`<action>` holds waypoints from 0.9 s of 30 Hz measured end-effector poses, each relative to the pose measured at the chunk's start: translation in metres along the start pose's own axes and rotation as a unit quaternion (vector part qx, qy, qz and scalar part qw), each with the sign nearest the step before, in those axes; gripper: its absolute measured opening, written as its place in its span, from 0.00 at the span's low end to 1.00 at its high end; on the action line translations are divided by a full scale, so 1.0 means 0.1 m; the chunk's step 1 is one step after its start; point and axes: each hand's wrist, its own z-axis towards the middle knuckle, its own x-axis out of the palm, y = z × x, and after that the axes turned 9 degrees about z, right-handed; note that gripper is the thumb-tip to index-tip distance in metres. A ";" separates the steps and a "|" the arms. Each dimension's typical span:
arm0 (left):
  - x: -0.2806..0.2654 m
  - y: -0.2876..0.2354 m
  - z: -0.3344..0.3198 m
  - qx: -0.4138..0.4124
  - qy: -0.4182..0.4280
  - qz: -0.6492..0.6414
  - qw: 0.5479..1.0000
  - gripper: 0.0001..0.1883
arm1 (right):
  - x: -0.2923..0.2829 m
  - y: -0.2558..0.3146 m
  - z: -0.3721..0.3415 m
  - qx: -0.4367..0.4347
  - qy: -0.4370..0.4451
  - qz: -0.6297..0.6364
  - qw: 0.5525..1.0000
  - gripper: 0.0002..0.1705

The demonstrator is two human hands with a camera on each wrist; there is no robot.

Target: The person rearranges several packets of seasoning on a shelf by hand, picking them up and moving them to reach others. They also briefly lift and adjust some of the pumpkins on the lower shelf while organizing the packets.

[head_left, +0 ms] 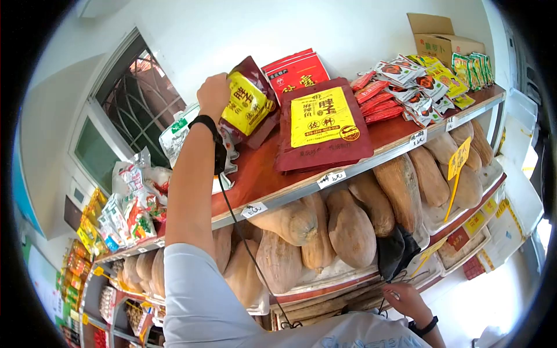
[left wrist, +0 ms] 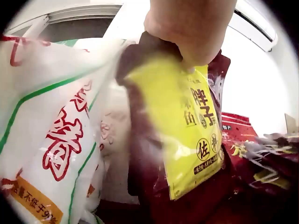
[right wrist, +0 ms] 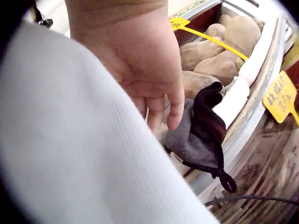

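My left hand (head_left: 213,95) grips the top edge of a dark red packet with a yellow label (head_left: 246,104), which leans tilted on the upper shelf. Seen from the left wrist, the hand (left wrist: 191,28) covers the top of that packet (left wrist: 191,135), and the fingertips are mostly hidden. A similar packet (head_left: 325,124) lies just to its right. Low in front of the shelves, my right hand (head_left: 409,301) hangs with loosely bent fingers. In the right wrist view this hand (right wrist: 140,70) is beside a grey and black cloth (right wrist: 187,135); whether they touch is unclear.
White bags (head_left: 174,136) stand left of the gripped packet. Red packets (head_left: 296,72), small sachets (head_left: 400,87) and a cardboard box (head_left: 444,43) are farther right. Squashes (head_left: 351,226) fill the shelf below, with yellow price tags (head_left: 458,156). A black cord (head_left: 249,246) hangs across the shelf front.
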 end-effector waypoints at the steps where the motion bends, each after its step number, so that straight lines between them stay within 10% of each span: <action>1: -0.02 0.04 0.00 -0.006 -0.001 0.001 1.000 0.12 | 0.00 -0.02 0.01 -0.011 0.002 -0.002 1.000 0.11; 10: -0.62 0.36 0.05 -0.123 -0.212 -0.088 0.966 0.16 | -0.04 0.02 0.05 -0.032 0.027 -0.023 0.999 0.10; 17: -1.44 0.43 -0.23 -0.091 -0.193 -0.122 0.969 0.19 | 0.06 0.57 0.43 -0.087 0.041 0.144 0.985 0.27; 23: -2.01 0.06 -1.03 0.023 -0.095 -0.193 0.976 0.20 | 0.06 1.35 1.07 -0.119 0.192 0.484 0.846 0.65; 27: -2.13 -0.22 -1.60 0.045 -0.045 -0.229 0.971 0.19 | 0.26 1.82 1.47 -0.120 0.159 0.596 0.778 0.60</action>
